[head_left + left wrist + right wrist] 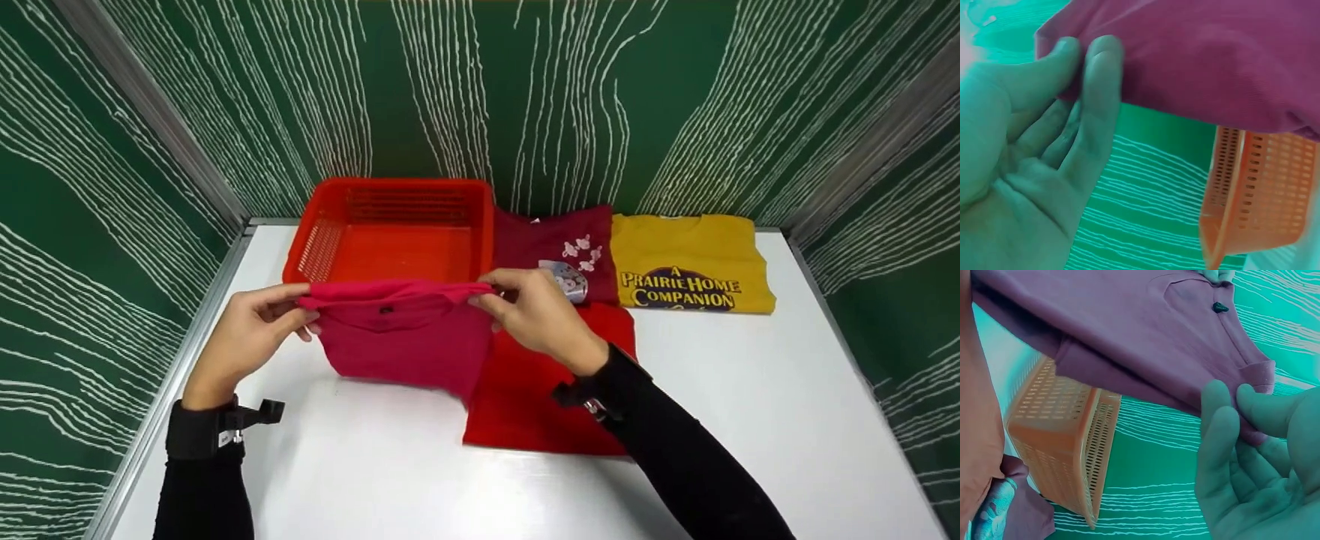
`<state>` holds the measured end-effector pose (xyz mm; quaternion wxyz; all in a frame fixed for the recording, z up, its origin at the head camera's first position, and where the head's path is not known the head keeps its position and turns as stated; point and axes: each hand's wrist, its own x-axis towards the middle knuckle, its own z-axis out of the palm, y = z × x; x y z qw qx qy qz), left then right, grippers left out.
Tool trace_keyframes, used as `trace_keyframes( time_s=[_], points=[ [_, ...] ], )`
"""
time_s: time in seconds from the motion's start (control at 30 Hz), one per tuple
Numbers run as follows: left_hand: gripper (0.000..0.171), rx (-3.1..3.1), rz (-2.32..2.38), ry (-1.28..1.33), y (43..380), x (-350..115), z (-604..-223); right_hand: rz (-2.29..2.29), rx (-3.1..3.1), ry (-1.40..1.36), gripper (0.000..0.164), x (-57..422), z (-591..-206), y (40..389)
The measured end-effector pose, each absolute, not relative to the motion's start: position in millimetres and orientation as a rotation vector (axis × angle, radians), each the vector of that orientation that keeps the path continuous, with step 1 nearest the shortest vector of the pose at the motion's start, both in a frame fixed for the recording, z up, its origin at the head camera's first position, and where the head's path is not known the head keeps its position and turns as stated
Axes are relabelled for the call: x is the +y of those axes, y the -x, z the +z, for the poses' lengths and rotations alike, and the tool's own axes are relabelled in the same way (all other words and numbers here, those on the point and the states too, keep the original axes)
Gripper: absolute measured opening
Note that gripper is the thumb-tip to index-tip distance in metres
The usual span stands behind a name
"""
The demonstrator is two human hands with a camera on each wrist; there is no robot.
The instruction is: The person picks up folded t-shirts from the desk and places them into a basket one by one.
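Note:
A pink T-shirt hangs between both hands in front of the red basket, its neckline and small dark label facing me. My left hand pinches its upper left corner between thumb and fingers; the left wrist view shows the fabric at those fingertips. At the upper right corner, my right hand pinches the shirt the same way, seen closely in the right wrist view at the cloth's edge. The shirt's lower right part overlaps a red folded garment lying on the table.
Behind the shirt stands the red plastic basket, with nothing visible in it. To its right lie a folded maroon T-shirt with a printed picture and a folded yellow T-shirt with lettering. Green, white-lined walls enclose the white table.

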<state>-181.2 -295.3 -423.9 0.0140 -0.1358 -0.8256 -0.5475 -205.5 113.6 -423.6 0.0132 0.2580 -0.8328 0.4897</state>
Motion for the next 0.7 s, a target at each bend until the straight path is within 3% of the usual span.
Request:
trace_keyframes(
  time_s=[0.17,0.47,0.7],
  points=[
    [0.03,-2.568,-1.706,0.482,178,-296,-418,1.465,-2.595,-0.802,0.015,112,-421,199],
    [0.025,-2.496,-1.504,0.353,177,-294,-399,1.425,-2.527,-0.835,0.012,102,-406,204],
    [0.029,-2.387,-1.637,0.207,190,-285,-403,1.494,-2.551,-0.795,0.014,96,-412,221]
  ],
)
